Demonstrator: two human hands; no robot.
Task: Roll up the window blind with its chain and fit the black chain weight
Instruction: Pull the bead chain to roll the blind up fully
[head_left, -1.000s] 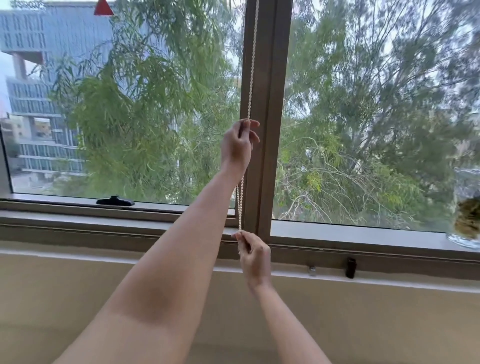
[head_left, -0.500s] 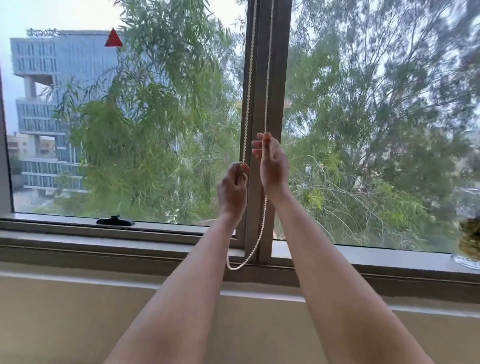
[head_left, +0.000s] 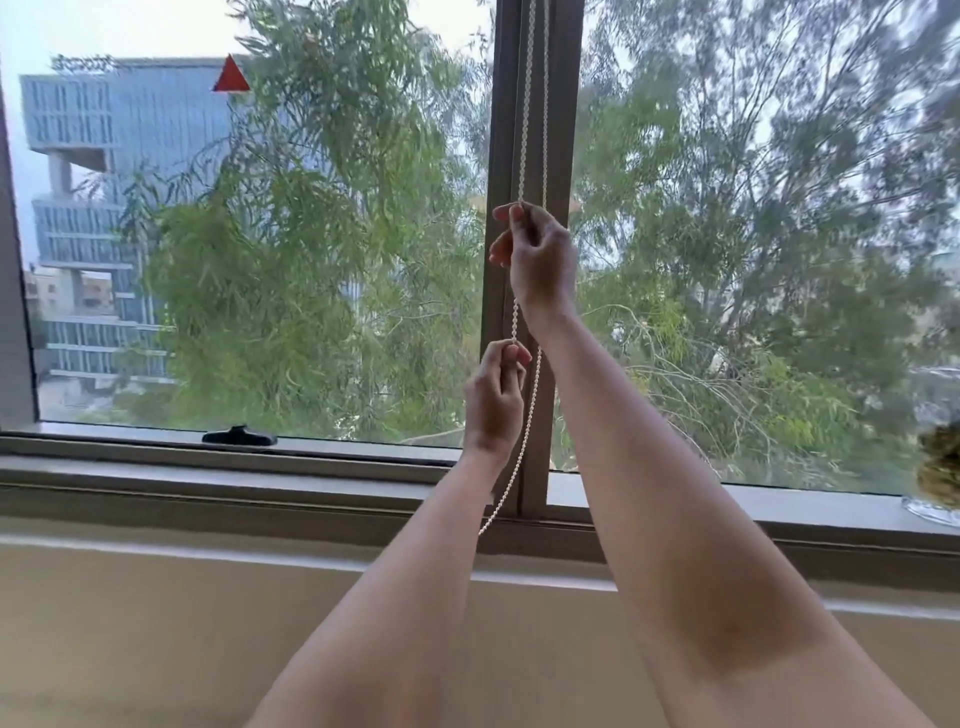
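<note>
A white beaded chain (head_left: 523, 130) hangs in two strands in front of the brown window mullion (head_left: 501, 156). My right hand (head_left: 543, 260) is the upper one and pinches the left strand between thumb and fingers. Below it, my left hand (head_left: 493, 402) grips the same strand. The other strand runs down behind my right wrist, and its loop swings left and ends behind my left forearm near the sill. Neither the blind nor the black chain weight is in view.
A black window latch (head_left: 239, 435) sits on the lower frame at left. The grey sill (head_left: 208, 475) runs across, with a beige wall below. A glass vase with a plant (head_left: 937, 486) stands on the sill at the far right edge.
My right hand has climbed from the sill to above my left hand and taken the chain there. My left hand has come down the strand. The view has tilted upward.
</note>
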